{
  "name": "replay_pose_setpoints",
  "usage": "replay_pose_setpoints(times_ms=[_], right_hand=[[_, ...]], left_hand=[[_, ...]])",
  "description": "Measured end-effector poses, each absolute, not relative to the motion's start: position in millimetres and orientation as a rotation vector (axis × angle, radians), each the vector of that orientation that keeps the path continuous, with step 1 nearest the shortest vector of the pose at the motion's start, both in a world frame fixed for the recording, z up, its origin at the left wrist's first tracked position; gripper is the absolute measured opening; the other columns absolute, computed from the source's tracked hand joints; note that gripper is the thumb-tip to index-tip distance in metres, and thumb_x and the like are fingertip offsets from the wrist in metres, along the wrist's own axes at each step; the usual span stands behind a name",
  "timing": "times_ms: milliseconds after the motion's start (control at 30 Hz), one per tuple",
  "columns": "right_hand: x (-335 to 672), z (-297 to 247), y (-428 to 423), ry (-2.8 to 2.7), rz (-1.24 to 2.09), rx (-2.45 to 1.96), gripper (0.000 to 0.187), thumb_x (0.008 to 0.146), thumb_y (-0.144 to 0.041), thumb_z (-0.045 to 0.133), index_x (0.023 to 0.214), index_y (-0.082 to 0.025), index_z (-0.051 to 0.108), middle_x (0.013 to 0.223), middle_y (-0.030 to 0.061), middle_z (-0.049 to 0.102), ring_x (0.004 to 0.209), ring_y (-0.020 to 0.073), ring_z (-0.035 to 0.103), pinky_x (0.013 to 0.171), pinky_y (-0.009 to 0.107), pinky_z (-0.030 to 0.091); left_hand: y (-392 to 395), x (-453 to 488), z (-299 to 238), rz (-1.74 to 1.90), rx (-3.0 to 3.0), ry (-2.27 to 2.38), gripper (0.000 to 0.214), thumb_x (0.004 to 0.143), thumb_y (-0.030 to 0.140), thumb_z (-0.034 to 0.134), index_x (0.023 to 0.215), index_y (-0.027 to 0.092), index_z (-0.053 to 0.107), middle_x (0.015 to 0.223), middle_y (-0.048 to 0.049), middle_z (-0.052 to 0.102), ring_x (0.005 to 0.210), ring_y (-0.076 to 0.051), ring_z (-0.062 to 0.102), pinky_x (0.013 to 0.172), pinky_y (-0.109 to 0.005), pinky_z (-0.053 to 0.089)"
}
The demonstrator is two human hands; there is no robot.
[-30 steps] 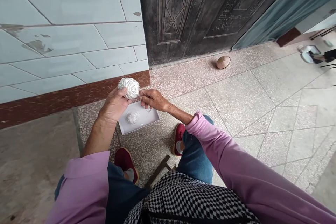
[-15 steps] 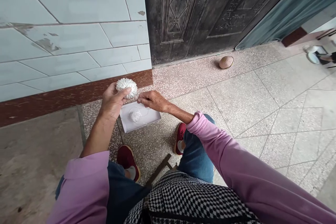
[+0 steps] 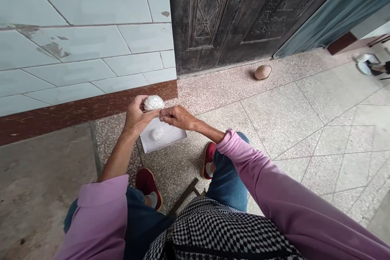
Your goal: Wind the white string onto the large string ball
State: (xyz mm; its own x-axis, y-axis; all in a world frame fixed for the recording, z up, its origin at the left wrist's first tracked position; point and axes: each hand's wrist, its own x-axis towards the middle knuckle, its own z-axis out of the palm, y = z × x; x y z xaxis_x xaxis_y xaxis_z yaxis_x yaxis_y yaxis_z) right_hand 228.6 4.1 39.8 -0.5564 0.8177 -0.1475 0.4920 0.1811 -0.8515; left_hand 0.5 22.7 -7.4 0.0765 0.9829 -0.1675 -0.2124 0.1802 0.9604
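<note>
My left hand is wrapped around a white ball-shaped bundle with a ridged, strand-like surface. Its thumb reaches right and meets the fingertips of my right hand. My right fingers are closed in a pinch; what lies between them is too small to make out. Just below both hands is a shallow white box on the floor. In the box sits a smaller white ball of similar strands, with a thin thread looping beside it toward my right hand.
A tiled wall and a dark carved door stand ahead. By the door lies a round pinkish-brown object. My red shoes flank the box's near side. At far right, part of another person shows beside pale items.
My left hand has moved right with the white ball and turned it, bringing its thumb to my right fingertips. My right hand has stayed almost in place.
</note>
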Motion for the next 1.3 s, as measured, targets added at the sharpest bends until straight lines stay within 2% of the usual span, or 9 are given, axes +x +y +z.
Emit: replay_pose_setpoints(times_ms=[67, 167, 300, 567, 700, 833, 933, 1133, 1300], right_hand=[[229.4, 41.6, 4.2, -2.12, 1.312, -1.24, 0.044, 0.123, -0.006, 0.076, 0.086, -0.024, 0.061, 0.078, -0.0021, 0.065, 0.083, 0.0187, 0.061, 0.088, 0.031, 0.049], [231.1, 42.7, 3.6, -2.128, 1.339, -1.182, 0.041, 0.125, -0.009, 0.076, 0.089, -0.023, 0.063, 0.08, -0.0024, 0.066, 0.084, 0.0185, 0.062, 0.087, 0.031, 0.047], [232.4, 42.9, 2.6, -2.125, 1.371, -1.161, 0.037, 0.127, -0.015, 0.078, 0.093, -0.022, 0.068, 0.082, -0.002, 0.069, 0.085, 0.0195, 0.064, 0.086, 0.031, 0.047], [232.4, 38.1, 6.8, -2.221, 1.259, -1.249, 0.037, 0.125, -0.01, 0.079, 0.092, -0.023, 0.07, 0.086, 0.001, 0.073, 0.088, 0.0217, 0.066, 0.091, 0.033, 0.049], [234.1, 27.9, 13.1, -2.251, 1.218, -1.315, 0.03, 0.119, -0.002, 0.084, 0.099, -0.022, 0.074, 0.091, 0.0019, 0.076, 0.094, 0.0224, 0.07, 0.094, 0.032, 0.052], [234.1, 16.7, 21.8, -1.92, 1.509, -1.261, 0.017, 0.119, -0.004, 0.082, 0.123, -0.02, 0.075, 0.098, 0.0002, 0.08, 0.09, 0.0189, 0.075, 0.08, 0.025, 0.059], [231.8, 9.9, 27.3, -1.599, 1.69, -1.168, 0.011, 0.123, -0.012, 0.08, 0.126, -0.019, 0.072, 0.1, 0.0016, 0.083, 0.088, 0.0177, 0.079, 0.065, 0.018, 0.059], [230.4, 8.4, 28.9, -1.442, 1.728, -1.095, 0.038, 0.115, -0.03, 0.104, 0.107, -0.019, 0.068, 0.092, 0.0011, 0.081, 0.086, 0.0157, 0.083, 0.057, 0.012, 0.057], [231.6, 13.0, 28.3, -1.483, 1.716, -1.113, 0.043, 0.117, -0.037, 0.103, 0.101, -0.019, 0.067, 0.086, -0.0008, 0.078, 0.078, 0.0123, 0.076, 0.057, 0.012, 0.058]], left_hand=[[21.0, 2.8, -7.1, 1.165, 1.025, 1.223, 0.064, 0.062, 0.01, 0.111, 0.116, 0.025, 0.082, 0.107, 0.004, 0.085, 0.144, -0.039, 0.075, 0.107, -0.043, 0.056], [18.4, 8.0, -1.5, 1.16, 1.006, 1.283, 0.066, 0.06, 0.019, 0.118, 0.116, 0.026, 0.084, 0.108, 0.0035, 0.087, 0.131, -0.034, 0.078, 0.102, -0.04, 0.057], [18.6, 7.9, 8.3, 1.23, 0.724, 1.12, 0.066, 0.062, 0.035, 0.123, 0.115, 0.024, 0.085, 0.118, -0.0047, 0.093, 0.114, -0.03, 0.081, 0.093, -0.038, 0.065], [22.1, -10.2, 16.4, 1.293, 0.586, 1.011, 0.064, 0.073, 0.044, 0.122, 0.117, 0.021, 0.083, 0.126, -0.0104, 0.094, 0.123, -0.034, 0.085, 0.095, -0.04, 0.07], [19.5, -7.3, 21.1, 1.292, 0.582, 1.004, 0.068, 0.068, 0.044, 0.123, 0.118, 0.02, 0.083, 0.122, -0.0081, 0.093, 0.119, -0.03, 0.084, 0.097, -0.039, 0.069], [15.8, -1.1, 24.6, 1.264, 0.639, 1.009, 0.072, 0.066, 0.041, 0.123, 0.125, 0.024, 0.085, 0.12, -0.0062, 0.093, 0.122, -0.031, 0.084, 0.103, -0.041, 0.069], [14.1, 2.7, 25.8, 1.218, 0.692, 1.024, 0.074, 0.063, 0.044, 0.125, 0.123, 0.023, 0.086, 0.12, -0.0082, 0.093, 0.127, -0.035, 0.085, 0.107, -0.046, 0.071], [10.7, 9.8, 28.8, 1.187, 0.685, 1.041, 0.067, 0.058, 0.042, 0.123, 0.113, 0.02, 0.091, 0.123, -0.0125, 0.094, 0.12, -0.036, 0.085, 0.1, -0.046, 0.076], [7.9, 13.2, 29.2, 1.188, 0.727, 1.033, 0.053, 0.065, 0.038, 0.116, 0.111, 0.025, 0.092, 0.123, -0.0124, 0.094, 0.127, -0.04, 0.087, 0.1, -0.047, 0.076]])
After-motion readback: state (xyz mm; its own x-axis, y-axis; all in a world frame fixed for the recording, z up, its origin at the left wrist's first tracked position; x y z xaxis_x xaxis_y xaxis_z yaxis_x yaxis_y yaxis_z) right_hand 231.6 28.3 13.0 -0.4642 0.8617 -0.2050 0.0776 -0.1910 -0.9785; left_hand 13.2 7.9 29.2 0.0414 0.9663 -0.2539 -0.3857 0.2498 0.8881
